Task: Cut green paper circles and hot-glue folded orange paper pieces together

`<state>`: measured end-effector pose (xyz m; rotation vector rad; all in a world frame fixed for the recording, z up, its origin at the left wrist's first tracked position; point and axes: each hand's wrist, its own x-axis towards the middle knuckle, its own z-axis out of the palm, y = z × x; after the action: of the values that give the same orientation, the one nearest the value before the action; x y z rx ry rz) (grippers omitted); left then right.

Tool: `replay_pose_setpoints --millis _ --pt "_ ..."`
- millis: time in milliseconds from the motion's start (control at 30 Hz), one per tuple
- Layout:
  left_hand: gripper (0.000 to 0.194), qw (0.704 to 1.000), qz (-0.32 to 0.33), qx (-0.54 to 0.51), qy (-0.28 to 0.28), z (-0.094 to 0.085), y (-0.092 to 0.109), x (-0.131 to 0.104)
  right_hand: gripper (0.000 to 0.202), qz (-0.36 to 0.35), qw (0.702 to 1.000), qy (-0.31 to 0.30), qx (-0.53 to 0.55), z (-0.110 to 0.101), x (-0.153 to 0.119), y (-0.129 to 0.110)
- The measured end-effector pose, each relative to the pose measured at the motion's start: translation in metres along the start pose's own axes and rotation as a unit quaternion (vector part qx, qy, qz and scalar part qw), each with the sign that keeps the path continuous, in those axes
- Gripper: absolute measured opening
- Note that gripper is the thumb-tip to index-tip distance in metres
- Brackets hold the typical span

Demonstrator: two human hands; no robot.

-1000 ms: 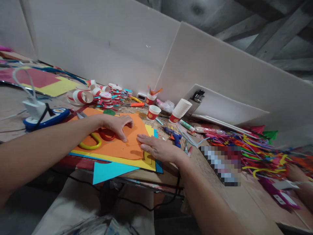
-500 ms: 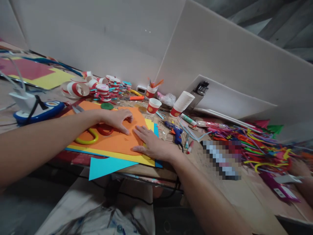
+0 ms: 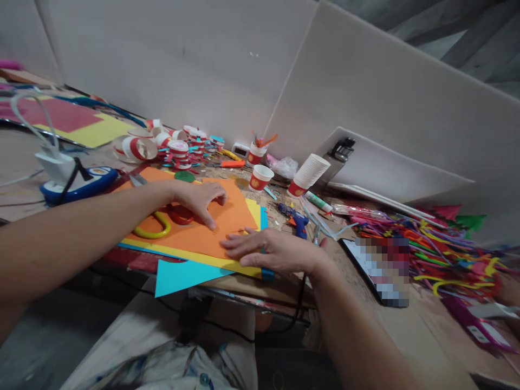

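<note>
Orange paper lies on top of yellow paper and blue sheets at the table's front edge. My left hand rests on the orange paper, thumb and fingers apart. Across the lower right part of the sheets is my right hand, its fingers spread and reaching over the orange paper's edge. Scissors with a yellow handle and a red one lie on the paper, partly under my left wrist. A turquoise piece juts over the front edge. Near my left hand sits a green disc.
Behind the sheets stand a paper cup and a cup stack. A blue glue gun and a phone lie to the right, before colourful pipe cleaners. A power strip is at left. Another person's hand shows at far right.
My right hand has lifted its wrist and slid a little to the right along the sheets. My left hand stays in nearly the same place on the orange paper. The view has shifted slightly.
</note>
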<state>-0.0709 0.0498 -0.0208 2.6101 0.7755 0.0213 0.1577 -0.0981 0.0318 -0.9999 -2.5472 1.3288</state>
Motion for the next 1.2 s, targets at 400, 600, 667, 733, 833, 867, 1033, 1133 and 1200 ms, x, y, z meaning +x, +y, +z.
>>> replay_pose_setpoints --millis 400,600,667,733,833,867,1033,1133,1200 --pt "0.062 0.999 -0.032 -0.024 0.018 -0.001 0.011 0.000 0.029 0.024 0.931 0.355 -0.083 0.001 0.015 0.028" --pt "0.071 0.999 -0.017 0.032 0.037 0.005 0.015 -0.001 0.065 0.109 0.951 0.193 -0.218 0.013 0.024 0.042" --pt "0.073 0.999 -0.017 0.029 0.027 0.004 0.015 -0.002 0.065 0.119 0.954 0.164 -0.219 0.011 0.021 0.041" --pt "0.075 1.000 -0.008 0.015 0.015 0.002 0.013 -0.003 0.063 0.113 0.955 0.165 -0.218 0.008 0.018 0.038" --pt "0.060 0.998 0.026 -0.040 0.049 -0.003 0.009 -0.002 0.059 0.105 0.953 0.176 -0.223 0.004 0.015 0.035" --pt "0.051 0.994 0.042 -0.058 0.078 -0.005 0.007 -0.001 0.057 0.099 0.952 0.179 -0.229 0.004 0.015 0.034" --pt "0.047 0.991 0.080 -0.050 0.091 -0.004 0.001 0.002 0.045 0.065 0.946 0.203 -0.246 0.003 0.016 0.037" --pt "0.061 0.997 0.077 -0.028 0.009 0.001 0.001 0.002 0.042 0.063 0.946 0.213 -0.237 0.002 0.016 0.039" --pt "0.068 0.997 0.078 -0.026 -0.003 0.004 0.001 0.001 0.039 0.058 0.947 0.210 -0.235 0.001 0.016 0.040"
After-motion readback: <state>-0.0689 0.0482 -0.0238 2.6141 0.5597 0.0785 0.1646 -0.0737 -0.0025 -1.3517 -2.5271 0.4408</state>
